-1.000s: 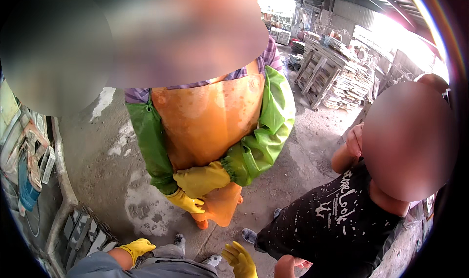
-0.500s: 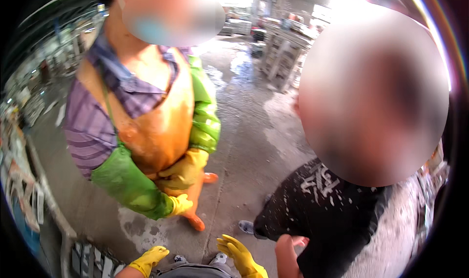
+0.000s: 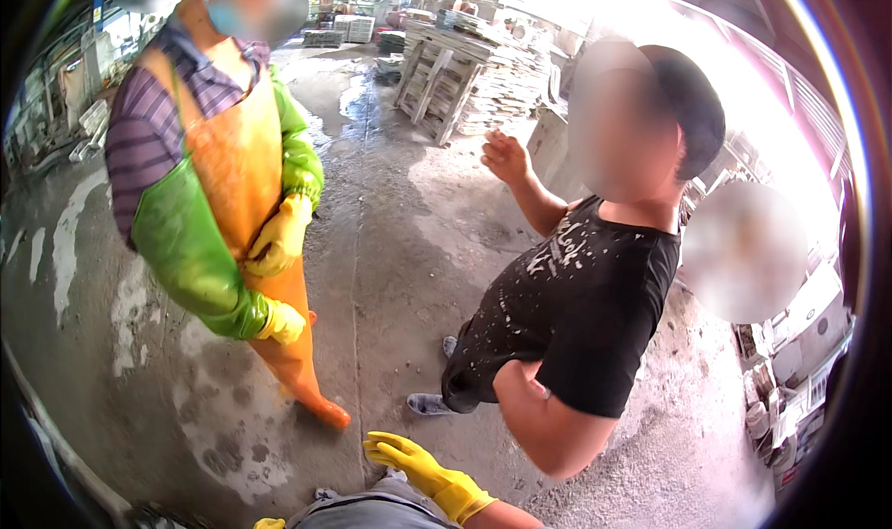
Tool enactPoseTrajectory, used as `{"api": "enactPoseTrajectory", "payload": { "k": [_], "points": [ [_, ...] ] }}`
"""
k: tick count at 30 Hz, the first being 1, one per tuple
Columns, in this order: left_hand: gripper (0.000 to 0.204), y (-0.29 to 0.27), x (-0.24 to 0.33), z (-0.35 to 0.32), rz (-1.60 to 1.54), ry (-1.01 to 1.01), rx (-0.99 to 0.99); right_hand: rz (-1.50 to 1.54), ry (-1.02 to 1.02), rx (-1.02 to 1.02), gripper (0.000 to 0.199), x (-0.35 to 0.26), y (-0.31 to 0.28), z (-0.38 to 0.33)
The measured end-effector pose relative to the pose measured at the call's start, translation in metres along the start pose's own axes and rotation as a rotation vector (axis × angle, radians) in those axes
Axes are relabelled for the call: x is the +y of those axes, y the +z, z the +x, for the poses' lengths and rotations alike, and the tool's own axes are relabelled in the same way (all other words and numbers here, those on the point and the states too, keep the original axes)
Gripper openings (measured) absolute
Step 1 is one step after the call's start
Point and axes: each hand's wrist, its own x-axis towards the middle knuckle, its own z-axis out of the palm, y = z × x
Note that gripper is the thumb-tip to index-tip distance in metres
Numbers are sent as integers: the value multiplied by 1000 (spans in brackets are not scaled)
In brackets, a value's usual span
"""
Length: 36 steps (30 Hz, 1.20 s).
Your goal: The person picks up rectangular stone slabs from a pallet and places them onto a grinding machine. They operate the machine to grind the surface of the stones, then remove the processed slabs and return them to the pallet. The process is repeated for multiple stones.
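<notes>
My right hand, in a yellow rubber glove, is held out in front of my waist at the lower edge. Its fingers are stretched and nothing is in them. Of my left hand only a scrap of yellow glove shows at the bottom rim; its fingers are hidden. Nearest to my right hand is a person in a spattered black T-shirt, one hand raised. To the left stands another person in an orange apron and green sleeves, whose yellow-gloved hands are close together at the waist.
Both people stand within a step or two of me on a wet, stained concrete floor. Stacks of flat slabs rise behind them. Clutter lines the right side, and a pale edge curves along the lower left.
The view has swung, and both people appear farther left. The person in black has lifted a hand. My left hand has dropped almost out of view; my right hand stays outstretched.
</notes>
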Motion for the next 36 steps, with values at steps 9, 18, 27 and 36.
{"api": "enactPoseTrajectory", "payload": {
  "k": [9, 18, 27, 36],
  "points": [
    [47, -27, -57, 30, 102, 91, 448, -84, 67, -22, 47, 93, 43, 44],
    [46, -47, -150, 87, 65, 49, 643, -321, 273, -335, 49, 83, 83, 143],
    [49, 21, -136, 87, -561, 66, 981, -855, 306, -811, 46, 90, 121, 257],
    [34, 64, -193, 56, -259, -208, 1004, -887, 679, -649, 42, 153, 182, 340]
  ]
}}
